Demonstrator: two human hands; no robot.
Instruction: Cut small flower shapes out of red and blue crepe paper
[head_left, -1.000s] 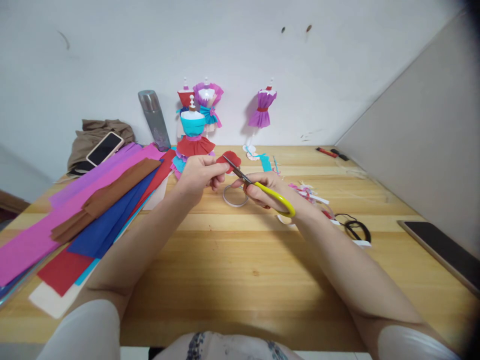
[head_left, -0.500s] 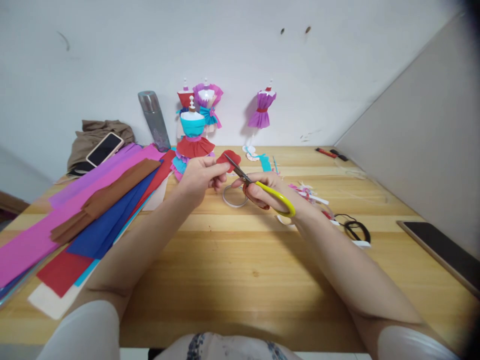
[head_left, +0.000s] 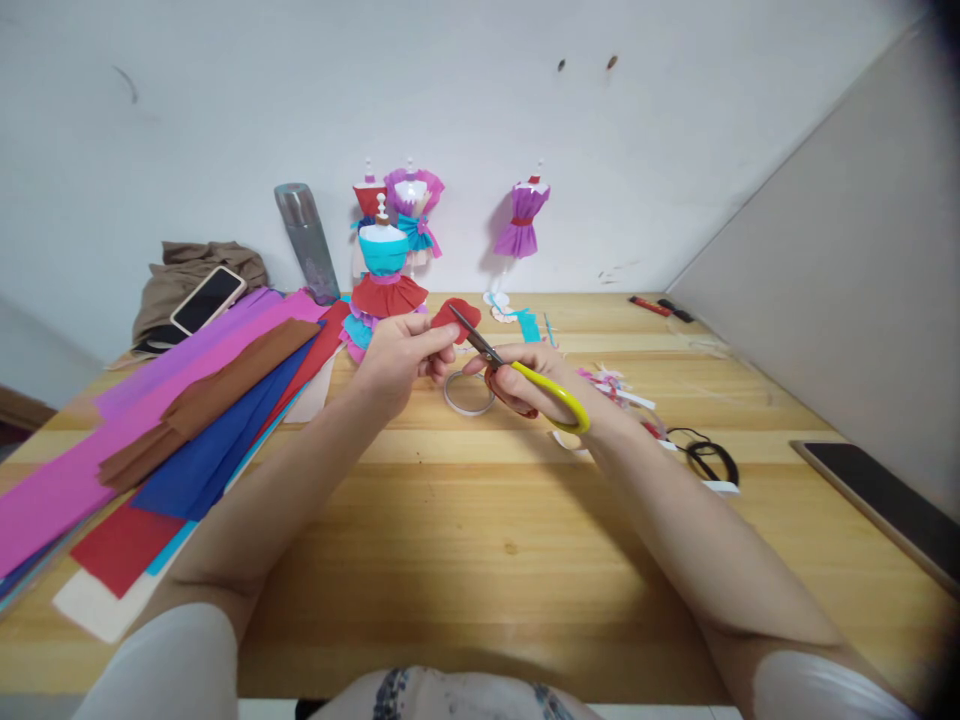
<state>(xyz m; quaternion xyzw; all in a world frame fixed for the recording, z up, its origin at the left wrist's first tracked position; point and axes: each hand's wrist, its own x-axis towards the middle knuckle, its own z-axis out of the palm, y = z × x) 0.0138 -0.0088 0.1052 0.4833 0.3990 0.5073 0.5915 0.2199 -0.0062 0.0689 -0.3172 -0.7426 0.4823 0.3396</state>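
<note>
Between the thumb and fingers of my left hand [head_left: 405, 355] is a small rounded piece of red crepe paper [head_left: 445, 313], held up above the table. My right hand [head_left: 529, 380] grips a pair of scissors [head_left: 551, 393] with a yellow handle loop and dark blades. The blades lie across the red paper, their tips near its upper middle. Below and between my hands, a roll of narrow white tape [head_left: 469, 408] rests on the wooden table. Just behind my left hand stands a small dress form [head_left: 385, 262] in a turquoise top and red skirt.
Coloured crepe paper sheets [head_left: 202, 420] cover the left side, with a phone [head_left: 208, 301] and brown cloth [head_left: 225, 260] behind. A tumbler [head_left: 309, 245] leans by the wall. A purple-dressed form [head_left: 523, 222] stands at the back. Paper scraps [head_left: 611, 385], a black cord [head_left: 712, 464] and a tablet [head_left: 885, 505] lie right.
Hardly anything differs. The red paper and scissors keep almost the same place, and the whole view has shifted very slightly.
</note>
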